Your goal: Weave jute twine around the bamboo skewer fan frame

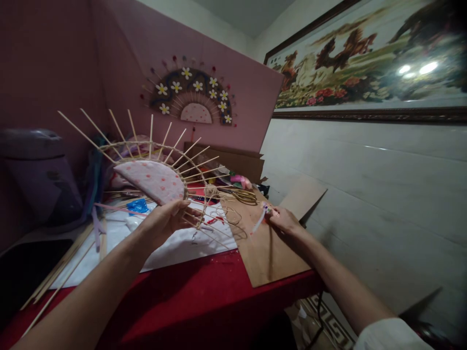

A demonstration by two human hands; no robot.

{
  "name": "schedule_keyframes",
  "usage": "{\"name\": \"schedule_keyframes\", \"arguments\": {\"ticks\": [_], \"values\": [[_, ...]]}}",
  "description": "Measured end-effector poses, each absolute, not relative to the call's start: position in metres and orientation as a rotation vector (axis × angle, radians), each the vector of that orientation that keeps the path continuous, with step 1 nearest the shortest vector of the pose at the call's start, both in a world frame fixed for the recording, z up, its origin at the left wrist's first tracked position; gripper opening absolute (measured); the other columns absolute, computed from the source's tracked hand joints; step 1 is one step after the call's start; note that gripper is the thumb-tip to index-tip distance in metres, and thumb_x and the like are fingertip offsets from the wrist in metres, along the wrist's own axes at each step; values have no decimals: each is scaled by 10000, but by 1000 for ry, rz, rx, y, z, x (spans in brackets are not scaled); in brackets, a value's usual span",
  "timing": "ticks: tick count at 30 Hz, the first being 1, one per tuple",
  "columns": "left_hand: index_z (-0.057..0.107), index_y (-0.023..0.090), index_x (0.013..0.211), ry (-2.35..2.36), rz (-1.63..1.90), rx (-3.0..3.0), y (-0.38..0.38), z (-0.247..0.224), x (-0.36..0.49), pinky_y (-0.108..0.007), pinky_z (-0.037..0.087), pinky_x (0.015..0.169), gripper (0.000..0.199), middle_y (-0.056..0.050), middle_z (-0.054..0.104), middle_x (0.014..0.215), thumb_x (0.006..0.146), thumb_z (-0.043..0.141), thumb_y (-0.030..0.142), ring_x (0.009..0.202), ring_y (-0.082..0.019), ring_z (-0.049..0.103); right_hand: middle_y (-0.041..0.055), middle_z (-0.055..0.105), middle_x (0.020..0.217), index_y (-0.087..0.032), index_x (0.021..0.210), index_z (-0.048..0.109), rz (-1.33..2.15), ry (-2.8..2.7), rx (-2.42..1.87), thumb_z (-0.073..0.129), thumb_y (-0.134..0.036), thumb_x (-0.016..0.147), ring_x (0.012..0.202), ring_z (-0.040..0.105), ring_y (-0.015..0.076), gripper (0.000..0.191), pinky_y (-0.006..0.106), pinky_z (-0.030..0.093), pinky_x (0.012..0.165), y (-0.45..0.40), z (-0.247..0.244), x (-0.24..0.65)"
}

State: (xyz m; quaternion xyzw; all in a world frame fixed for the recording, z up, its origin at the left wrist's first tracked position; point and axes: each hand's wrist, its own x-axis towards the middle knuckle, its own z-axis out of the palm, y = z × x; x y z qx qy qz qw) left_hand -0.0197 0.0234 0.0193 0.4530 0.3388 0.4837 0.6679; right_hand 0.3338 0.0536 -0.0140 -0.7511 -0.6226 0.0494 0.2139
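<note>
My left hand (173,216) holds up a half-round woven craft piece (156,182) by its lower right edge, thumb in front. Its centre is pale fabric with pinkish-red spots. Thin wooden sticks fan out from the curved edge, and a twisted cord (189,156) arcs across them. Over the cardboard sheet (251,265), my right hand (286,219) is closed on a small patterned tool (268,209) that looks like a hot glue gun. A translucent glue stick (258,222) points down and left from it; my fingers hide much of its body.
Scissors (243,196) and a twine ball (210,191) lie behind the hands. Loose sticks (60,265) and a blue plastic piece (137,206) are at left. A flower-decorated half-round piece (193,92) is on the pink panel behind. The tiled wall (383,194) bounds the right.
</note>
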Motion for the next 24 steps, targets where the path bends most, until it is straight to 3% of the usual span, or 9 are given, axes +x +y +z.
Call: {"name": "schedule_keyframes", "arguments": {"ticks": [3, 6, 8, 11, 17, 24], "values": [[649, 83, 659, 767, 1084, 1027, 20, 21, -18, -309, 515, 645, 178, -134, 704, 754, 744, 516, 165, 642, -193, 643, 30, 537, 618, -146, 824, 597, 238, -1615, -1951, 501, -390, 777, 546, 489, 136, 266, 241, 332, 485, 39, -1, 331], [647, 88, 660, 756, 1074, 1019, 19, 21, -18, -312, 509, 656, 177, -133, 705, 758, 748, 521, 176, 658, -197, 645, -51, 389, 572, -168, 790, 509, 695, -1364, -1480, 649, -437, 681, 442, 339, 62, 322, 188, 237, 391, 12, 23, 315], [655, 92, 688, 736, 1053, 1012, 19, 19, -18, -315, 504, 665, 167, -128, 707, 759, 746, 529, 185, 661, -198, 645, -53, 404, 603, -181, 853, 514, 969, -1317, -1279, 668, -467, 679, 418, 300, 42, 369, 169, 206, 348, -11, 40, 296], [666, 93, 738, 706, 1026, 1028, 22, 15, -19, -318, 498, 683, 162, -121, 710, 772, 747, 546, 203, 670, -196, 646, -27, 466, 637, -187, 924, 544, 1235, -1419, -1198, 625, -507, 723, 405, 356, 55, 387, 178, 273, 305, -43, 58, 262], [663, 95, 749, 676, 972, 1051, 22, 11, -19, -348, 497, 705, 181, -125, 715, 796, 759, 540, 228, 678, -210, 653, -52, 408, 503, -156, 660, 483, 1374, -1665, -1405, 560, -576, 753, 366, 336, 32, 437, 158, 294, 314, -59, 54, 214], [676, 80, 698, 681, 968, 1062, 20, 12, -18, -315, 493, 660, 213, -119, 709, 767, 767, 540, 229, 625, -186, 641, -69, 400, 505, -170, 677, 456, 1407, -1683, -1425, 536, -570, 779, 362, 332, 31, 420, 156, 301, 318, -54, 45, 200]]}}
